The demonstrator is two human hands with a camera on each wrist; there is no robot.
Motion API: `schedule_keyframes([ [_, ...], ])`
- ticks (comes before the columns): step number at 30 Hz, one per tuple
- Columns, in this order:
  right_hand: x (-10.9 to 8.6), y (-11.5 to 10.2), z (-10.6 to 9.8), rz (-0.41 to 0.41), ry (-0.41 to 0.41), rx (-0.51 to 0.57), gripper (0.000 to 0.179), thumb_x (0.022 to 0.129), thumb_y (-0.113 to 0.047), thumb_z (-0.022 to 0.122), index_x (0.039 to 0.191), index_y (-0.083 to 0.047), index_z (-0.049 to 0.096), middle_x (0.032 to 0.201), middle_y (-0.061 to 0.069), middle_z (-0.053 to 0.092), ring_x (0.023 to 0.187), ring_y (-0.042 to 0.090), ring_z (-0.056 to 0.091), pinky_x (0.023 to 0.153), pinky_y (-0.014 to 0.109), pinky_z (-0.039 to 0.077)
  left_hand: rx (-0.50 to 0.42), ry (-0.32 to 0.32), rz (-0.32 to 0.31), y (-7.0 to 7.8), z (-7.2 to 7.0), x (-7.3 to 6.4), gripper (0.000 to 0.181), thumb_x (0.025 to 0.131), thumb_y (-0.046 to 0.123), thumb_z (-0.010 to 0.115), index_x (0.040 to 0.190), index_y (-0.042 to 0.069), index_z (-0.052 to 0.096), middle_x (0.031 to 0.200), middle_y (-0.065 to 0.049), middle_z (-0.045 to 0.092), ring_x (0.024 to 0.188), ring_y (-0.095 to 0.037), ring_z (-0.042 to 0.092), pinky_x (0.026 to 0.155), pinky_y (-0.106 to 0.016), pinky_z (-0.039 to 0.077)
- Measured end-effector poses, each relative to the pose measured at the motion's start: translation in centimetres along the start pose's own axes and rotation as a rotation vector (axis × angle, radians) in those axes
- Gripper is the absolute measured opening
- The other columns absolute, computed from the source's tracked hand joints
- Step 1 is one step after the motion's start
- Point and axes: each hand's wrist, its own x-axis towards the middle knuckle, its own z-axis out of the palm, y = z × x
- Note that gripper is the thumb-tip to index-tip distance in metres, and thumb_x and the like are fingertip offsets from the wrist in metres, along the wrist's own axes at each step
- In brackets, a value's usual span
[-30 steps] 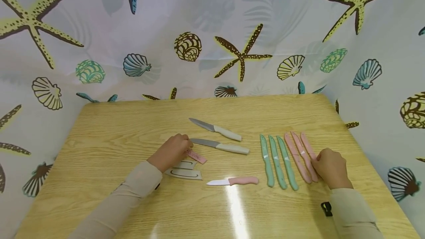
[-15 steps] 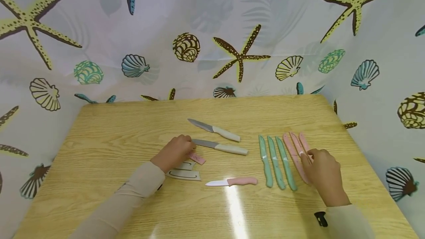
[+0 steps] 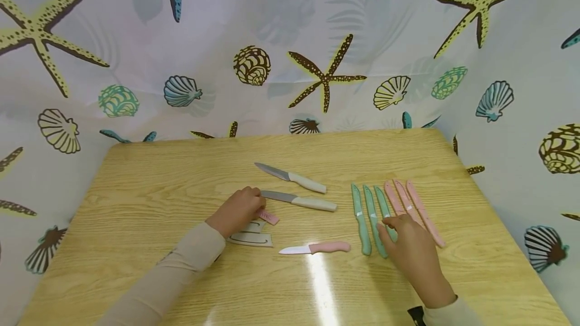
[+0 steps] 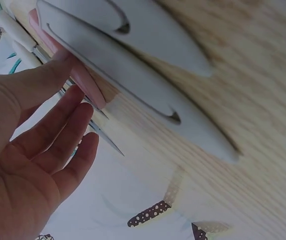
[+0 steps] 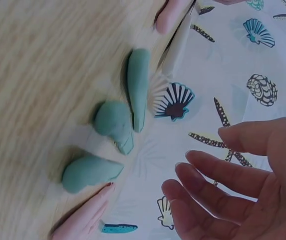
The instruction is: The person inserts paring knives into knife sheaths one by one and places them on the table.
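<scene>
In the head view, my left hand point(image 3: 237, 210) is at a pink knife sheath point(image 3: 269, 217), covering its left part. The left wrist view shows thumb and index finger pinching that sheath point(image 4: 89, 85), other fingers loosely bent. Two white sheaths point(image 3: 250, 239) lie just in front. My right hand point(image 3: 411, 250) hovers over the handle ends of several green knives point(image 3: 360, 215), holding nothing; its fingers are loosely curved in the right wrist view. Right of those lie three pink knives point(image 3: 427, 214), partly hidden by the hand. Blade ends of both groups are covered in matching colour.
A pink-handled knife point(image 3: 331, 247) with a bare white blade lies front centre. Behind it are two white-handled knives point(image 3: 309, 183) with bare grey blades pointing left. The wooden table point(image 3: 158, 175) is bordered by a curtain point(image 3: 208, 29) printed with shells and starfish.
My right hand has left the rightmost pink knife and moved left across the pink ones to the green knives. My left hand has stayed at the pink sheath with little movement.
</scene>
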Motion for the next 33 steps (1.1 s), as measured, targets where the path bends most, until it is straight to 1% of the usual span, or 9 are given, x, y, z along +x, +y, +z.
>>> schedule_keyframes([
  [7, -0.4, -1.0, 0.8, -0.084, 0.009, 0.012, 0.022, 0.085, -0.013, 0.074, 0.096, 0.006, 0.071, 0.094, 0.019, 0.068, 0.083, 0.034, 0.067, 0.069, 0.044, 0.057, 0.05, 0.012, 0.002, -0.2, 0.3, -0.5, 0.009, 0.083, 0.015, 0.074, 0.083, 0.007, 0.07, 0.083, -0.005, 0.061, 0.074, -0.021, 0.059, 0.064, -0.031, 0.052],
  [9, -0.5, -1.3, 1.0, -0.103, 0.016, 0.014, 0.021, 0.084, -0.013, 0.075, 0.095, 0.004, 0.071, 0.092, 0.017, 0.068, 0.083, 0.033, 0.067, 0.07, 0.043, 0.057, 0.057, 0.018, -0.002, -0.2, 0.4, -0.7, 0.014, 0.086, 0.019, 0.071, 0.084, 0.006, 0.068, 0.082, -0.005, 0.061, 0.073, -0.02, 0.058, 0.064, -0.031, 0.052],
  [12, -0.6, -1.7, 1.4, -0.139, 0.028, 0.013, 0.02, 0.082, -0.012, 0.076, 0.095, 0.003, 0.072, 0.091, 0.015, 0.068, 0.082, 0.031, 0.067, 0.068, 0.04, 0.058, 0.034, 0.052, -0.017, -0.4, 0.6, -0.9, 0.023, 0.09, 0.026, 0.066, 0.08, 0.006, 0.063, 0.072, -0.003, 0.059, 0.065, -0.016, 0.054, 0.059, -0.029, 0.048],
  [14, -0.6, -2.0, 1.6, -0.158, 0.032, 0.02, 0.02, 0.081, -0.011, 0.077, 0.094, 0.002, 0.072, 0.09, 0.014, 0.068, 0.082, 0.03, 0.067, 0.067, 0.039, 0.058, 0.023, 0.083, -0.019, -0.5, 0.5, -1.2, 0.025, 0.092, 0.028, 0.064, 0.082, 0.006, 0.059, 0.069, -0.003, 0.058, 0.062, -0.014, 0.052, 0.058, -0.028, 0.046],
  [18, -0.5, -2.9, 2.0, -0.198, 0.023, 0.038, 0.021, 0.079, -0.01, 0.079, 0.094, 0.002, 0.072, 0.091, 0.012, 0.068, 0.086, 0.03, 0.067, 0.071, 0.04, 0.058, 0.071, 0.139, 0.021, -0.2, -0.5, -2.1, 0.018, 0.093, 0.021, 0.065, 0.093, 0.005, 0.057, 0.079, -0.004, 0.06, 0.071, -0.016, 0.056, 0.063, -0.028, 0.049],
  [22, -0.1, -3.8, 2.5, -0.208, -0.048, 0.05, 0.025, 0.077, -0.011, 0.081, 0.096, 0.001, 0.071, 0.093, 0.011, 0.068, 0.088, 0.03, 0.067, 0.073, 0.04, 0.058, 0.127, 0.19, 0.066, 0.7, -1.9, -2.9, 0.018, 0.092, 0.016, 0.065, 0.102, 0.004, 0.055, 0.089, -0.005, 0.061, 0.08, -0.018, 0.058, 0.069, -0.029, 0.051],
  [27, 0.4, -5.1, 3.1, -0.164, -0.166, 0.044, 0.027, 0.077, -0.015, 0.081, 0.098, -0.001, 0.072, 0.096, 0.011, 0.068, 0.087, 0.029, 0.066, 0.071, 0.039, 0.057, 0.075, 0.256, 0.099, 2.1, -3.3, -3.4, 0.02, 0.092, 0.016, 0.065, 0.104, 0.004, 0.055, 0.093, -0.006, 0.063, 0.084, -0.019, 0.06, 0.074, -0.029, 0.052],
  [30, 0.7, -5.8, 3.7, -0.213, -0.202, 0.033, 0.024, 0.075, -0.01, 0.082, 0.095, 0.0, 0.072, 0.093, 0.01, 0.068, 0.084, 0.025, 0.064, 0.069, 0.035, 0.056, 0.042, 0.285, 0.124, 2.8, -3.8, -3.8, 0.017, 0.093, 0.015, 0.063, 0.104, 0.004, 0.055, 0.098, -0.006, 0.063, 0.089, -0.02, 0.06, 0.078, -0.029, 0.051],
  [33, 0.9, -6.3, 4.3, -0.307, -0.208, 0.047, 0.021, 0.072, -0.005, 0.083, 0.089, -0.001, 0.073, 0.086, 0.008, 0.067, 0.077, 0.019, 0.061, 0.065, 0.03, 0.054, 0.023, 0.322, 0.142, 3.2, -4.1, -4.3, 0.017, 0.099, 0.019, 0.053, 0.105, 0.003, 0.057, 0.102, -0.007, 0.063, 0.094, -0.021, 0.059, 0.083, -0.031, 0.051],
])
